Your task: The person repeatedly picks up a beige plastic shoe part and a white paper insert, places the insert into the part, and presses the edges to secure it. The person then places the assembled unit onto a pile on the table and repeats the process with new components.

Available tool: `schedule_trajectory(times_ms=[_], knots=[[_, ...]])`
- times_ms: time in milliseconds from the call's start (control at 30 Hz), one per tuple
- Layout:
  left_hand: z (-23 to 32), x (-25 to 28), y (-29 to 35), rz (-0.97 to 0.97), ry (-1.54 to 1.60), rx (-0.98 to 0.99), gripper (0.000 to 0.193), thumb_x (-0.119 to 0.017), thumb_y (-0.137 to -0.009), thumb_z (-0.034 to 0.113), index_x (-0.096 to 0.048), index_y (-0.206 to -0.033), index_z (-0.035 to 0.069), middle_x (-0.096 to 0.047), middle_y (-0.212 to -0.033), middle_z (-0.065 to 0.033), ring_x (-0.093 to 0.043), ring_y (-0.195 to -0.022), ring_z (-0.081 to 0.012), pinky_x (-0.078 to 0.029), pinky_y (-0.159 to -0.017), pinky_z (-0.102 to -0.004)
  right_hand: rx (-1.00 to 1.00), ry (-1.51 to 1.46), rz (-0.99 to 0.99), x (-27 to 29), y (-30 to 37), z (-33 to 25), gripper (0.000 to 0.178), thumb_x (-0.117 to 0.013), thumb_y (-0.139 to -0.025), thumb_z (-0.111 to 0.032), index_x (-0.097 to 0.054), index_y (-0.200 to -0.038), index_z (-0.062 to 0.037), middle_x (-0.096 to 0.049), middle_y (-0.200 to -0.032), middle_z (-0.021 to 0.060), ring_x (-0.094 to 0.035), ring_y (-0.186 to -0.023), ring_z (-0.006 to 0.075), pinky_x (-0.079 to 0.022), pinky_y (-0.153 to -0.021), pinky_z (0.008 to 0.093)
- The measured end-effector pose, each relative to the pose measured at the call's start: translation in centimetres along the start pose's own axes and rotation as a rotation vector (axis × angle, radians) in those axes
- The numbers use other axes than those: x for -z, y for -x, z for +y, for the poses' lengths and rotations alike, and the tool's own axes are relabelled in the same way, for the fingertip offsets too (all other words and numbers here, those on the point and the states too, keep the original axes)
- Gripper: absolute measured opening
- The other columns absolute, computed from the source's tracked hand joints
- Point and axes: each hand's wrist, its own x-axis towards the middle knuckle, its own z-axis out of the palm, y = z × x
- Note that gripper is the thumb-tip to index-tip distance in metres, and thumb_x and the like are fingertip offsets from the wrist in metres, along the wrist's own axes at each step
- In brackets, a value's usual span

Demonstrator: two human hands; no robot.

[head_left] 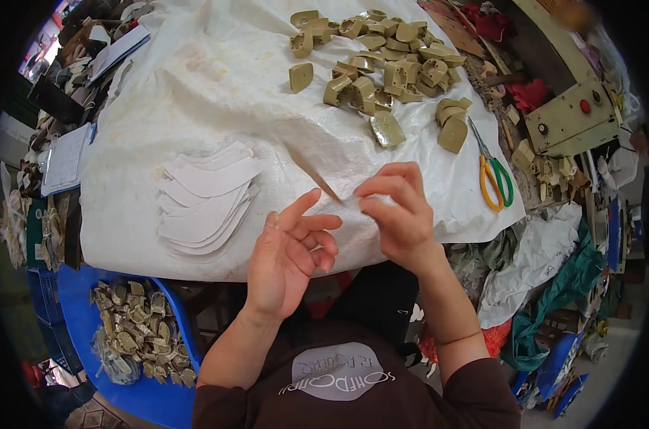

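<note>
My right hand [399,207] pinches the lower end of a thin tan strip [311,171], seen nearly edge-on and slightly blurred above the white sheet. Palm turned up and fingers apart, my left hand [292,250] is empty just beside it. To the left lies a fanned stack of curved white cut pieces [206,196]. Many olive-green shoe heels [396,71] are heaped at the far side, and a small group of them [452,132] sits nearer to my right hand. Scissors [493,175] with one orange and one green handle rest at the right.
A crinkled white sheet [153,114] covers the table. Below its left edge stands a blue basin [131,400] full of heels. A metal control box [575,118] with a red button is at the right, above crumpled bags [528,272]. Clipboards [67,161] line the left side.
</note>
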Motion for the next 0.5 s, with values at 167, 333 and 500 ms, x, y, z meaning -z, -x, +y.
schedule_trajectory(times_ms=[167,333,500], knots=[[0.1,0.6,-1.3,-0.071,-0.131,0.083,0.057,-0.029,-0.101,0.043,-0.044,-0.132,-0.002,-0.062,-0.099,-0.0127,-0.057,-0.074,-0.0158,-0.043,-0.053,-0.0263,0.129,0.124,-0.171,1.0,0.3,-1.9,0.018,-0.066,-0.059,-0.009,-0.057,-0.075,-0.0089,-0.059,-0.100,-0.0008,-0.053,-0.094,0.0237,-0.043,-0.078,0.0393],[0.3,0.8,-1.3,-0.049,-0.116,0.152,0.050,-0.035,-0.101,0.035,-0.046,-0.130,-0.004,-0.063,-0.097,-0.0101,-0.056,-0.072,-0.0141,-0.043,-0.052,-0.0259,0.155,0.164,-0.270,1.9,0.2,-2.5,0.027,-0.069,-0.058,-0.003,-0.058,-0.082,-0.0104,-0.061,-0.109,-0.0006,-0.052,-0.096,0.0233,-0.042,-0.080,0.0405],[-0.3,-0.2,-1.5,0.059,-0.275,-0.018,0.050,-0.029,-0.102,0.034,-0.046,-0.129,-0.006,-0.063,-0.098,-0.0104,-0.055,-0.074,-0.0136,-0.045,-0.059,-0.0273,-0.173,0.039,-0.172,2.0,1.2,0.7,0.034,-0.070,-0.064,-0.002,-0.060,-0.095,-0.0072,-0.058,-0.112,0.0056,-0.052,-0.099,0.0290,-0.043,-0.085,0.0407]])
